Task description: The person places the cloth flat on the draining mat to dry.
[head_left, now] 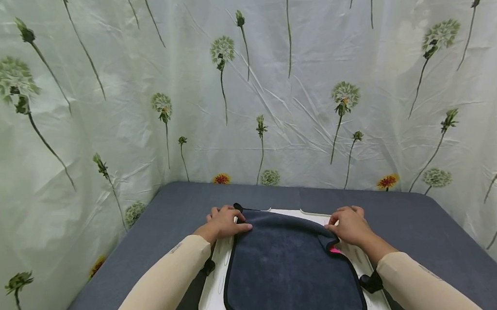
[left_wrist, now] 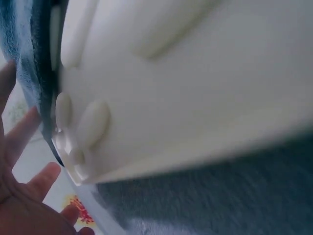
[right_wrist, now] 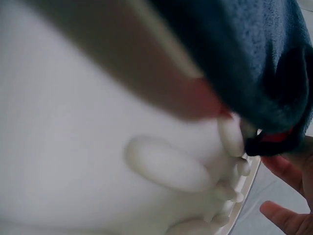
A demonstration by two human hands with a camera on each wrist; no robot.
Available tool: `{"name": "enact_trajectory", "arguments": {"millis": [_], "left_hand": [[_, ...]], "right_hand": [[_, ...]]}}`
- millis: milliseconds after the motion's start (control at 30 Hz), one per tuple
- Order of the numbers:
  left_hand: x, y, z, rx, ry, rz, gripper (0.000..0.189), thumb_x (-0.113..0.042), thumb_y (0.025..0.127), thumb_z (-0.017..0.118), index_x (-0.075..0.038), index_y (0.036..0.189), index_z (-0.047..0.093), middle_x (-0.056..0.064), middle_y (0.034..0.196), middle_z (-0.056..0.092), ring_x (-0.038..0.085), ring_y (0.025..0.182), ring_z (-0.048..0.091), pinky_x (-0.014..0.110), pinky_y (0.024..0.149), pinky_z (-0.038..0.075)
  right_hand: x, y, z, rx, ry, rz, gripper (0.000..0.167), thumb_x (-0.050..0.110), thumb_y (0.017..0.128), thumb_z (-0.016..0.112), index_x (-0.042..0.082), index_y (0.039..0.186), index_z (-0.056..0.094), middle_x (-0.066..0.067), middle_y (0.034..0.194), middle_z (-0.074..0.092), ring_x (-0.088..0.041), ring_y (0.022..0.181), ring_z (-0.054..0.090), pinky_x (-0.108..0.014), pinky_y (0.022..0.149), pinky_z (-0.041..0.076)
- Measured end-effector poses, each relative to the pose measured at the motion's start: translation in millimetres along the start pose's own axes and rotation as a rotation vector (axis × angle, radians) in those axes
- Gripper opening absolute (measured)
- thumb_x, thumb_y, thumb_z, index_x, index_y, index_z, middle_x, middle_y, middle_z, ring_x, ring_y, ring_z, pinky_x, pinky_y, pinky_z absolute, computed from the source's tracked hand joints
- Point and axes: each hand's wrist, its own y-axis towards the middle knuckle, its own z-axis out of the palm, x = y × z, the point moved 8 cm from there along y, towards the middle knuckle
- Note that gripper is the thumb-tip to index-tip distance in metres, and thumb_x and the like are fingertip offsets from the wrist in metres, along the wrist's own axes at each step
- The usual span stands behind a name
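Observation:
A dark blue plush cloth point(head_left: 292, 268) with black bound edges lies over a white plastic board point(head_left: 215, 294). Its far right part bunches up, and a bit of pink shows under the fold. At the far left corner, my left hand point(head_left: 227, 222) rests against the cloth with its thumb stretched over it; the left wrist view has its fingers point(left_wrist: 41, 183) spread beside the cloth's edge. My right hand point(head_left: 348, 222) pinches the far right edge, where the right wrist view has the cloth point(right_wrist: 244, 63) curling up off the board.
The board has raised oval bumps point(right_wrist: 166, 164) and small knobs along its edge. Under it is a grey-covered table point(head_left: 182, 204). Behind hangs a pale curtain point(head_left: 261, 90) printed with dandelions. Black straps with dark round pieces point(head_left: 370, 281) sit at the wrists.

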Motion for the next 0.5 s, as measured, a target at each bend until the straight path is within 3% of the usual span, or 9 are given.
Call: {"name": "enact_trajectory", "arguments": {"millis": [133, 267, 367, 500], "left_hand": [[5.2, 9.4, -1.8, -0.069, 0.008, -0.031, 0.032, -0.054, 0.097, 0.063, -0.022, 0.101, 0.069, 0.012, 0.141, 0.054, 0.044, 0.133, 0.038, 0.061, 0.105, 0.032], [12.3, 15.0, -2.0, -0.108, -0.004, -0.099, 0.036, -0.051, 0.099, 0.062, -0.015, 0.104, 0.062, 0.012, 0.125, 0.058, 0.041, 0.122, 0.041, 0.057, 0.099, 0.033], [15.2, 16.4, -2.2, -0.113, -0.026, -0.130, 0.035, -0.049, 0.099, 0.062, -0.014, 0.105, 0.061, 0.012, 0.122, 0.057, 0.040, 0.120, 0.040, 0.056, 0.098, 0.032], [14.5, 16.6, -4.8, -0.109, -0.032, -0.132, 0.032, -0.046, 0.099, 0.063, -0.014, 0.103, 0.061, 0.013, 0.121, 0.057, 0.040, 0.119, 0.039, 0.056, 0.098, 0.031]], "right_hand": [[2, -1.8, 4, 0.015, -0.028, -0.039, 0.009, 0.022, 0.087, 0.079, 0.016, 0.081, 0.078, -0.002, 0.089, 0.077, -0.040, 0.119, 0.062, -0.070, 0.109, 0.027], [3, -5.1, 7, 0.038, -0.032, -0.058, 0.011, 0.023, 0.087, 0.079, 0.018, 0.078, 0.077, -0.002, 0.089, 0.077, -0.041, 0.124, 0.060, -0.068, 0.112, 0.026], [2, -8.5, 8, 0.080, -0.027, -0.054, 0.015, 0.024, 0.087, 0.078, 0.019, 0.073, 0.074, 0.001, 0.083, 0.076, -0.041, 0.125, 0.059, -0.068, 0.113, 0.025], [0, -9.9, 8, 0.143, -0.006, -0.033, 0.016, 0.023, 0.083, 0.077, 0.018, 0.070, 0.071, 0.005, 0.075, 0.070, -0.034, 0.109, 0.066, -0.071, 0.111, 0.024]]}}
